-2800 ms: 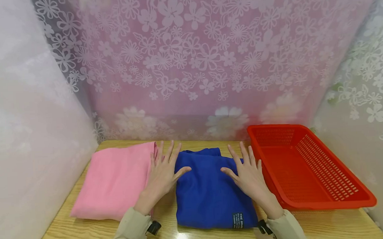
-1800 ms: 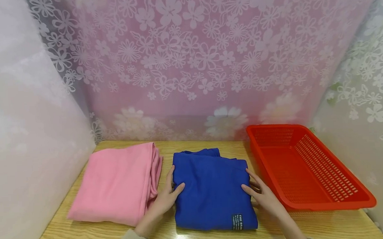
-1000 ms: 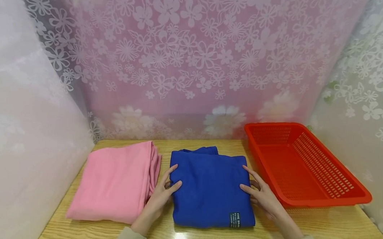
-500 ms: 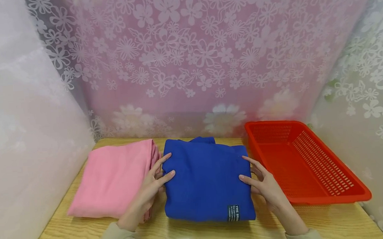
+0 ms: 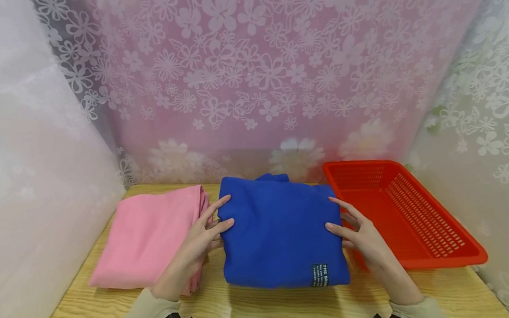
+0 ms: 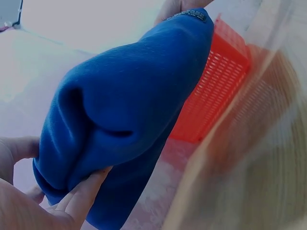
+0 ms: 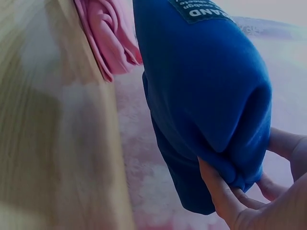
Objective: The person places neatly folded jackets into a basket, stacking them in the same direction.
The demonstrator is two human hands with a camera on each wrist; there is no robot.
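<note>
Raised off the wooden table is a folded blue garment (image 5: 280, 229), with a dark printed label (image 5: 319, 274) at its lower right corner. My left hand (image 5: 194, 244) grips its left side, thumb and index finger on top and the other fingers underneath. On the opposite side my right hand (image 5: 364, 237) holds it the same way. Both wrist views show the fabric (image 6: 129, 105) bunched between thumb and fingers, clear of the table. Left of it lies a folded pink garment (image 5: 148, 236), partly behind my left forearm.
A red perforated plastic basket (image 5: 415, 263) stands at the right of the table (image 5: 116, 315), close beside my right hand. A pink flowered curtain (image 5: 250, 82) hangs behind the table, with pale sheets at both sides.
Both hands came down from above the blue garment, took hold of its two sides and lifted it off the table. It has since shifted slightly right. The pink garment and basket stayed in place.
</note>
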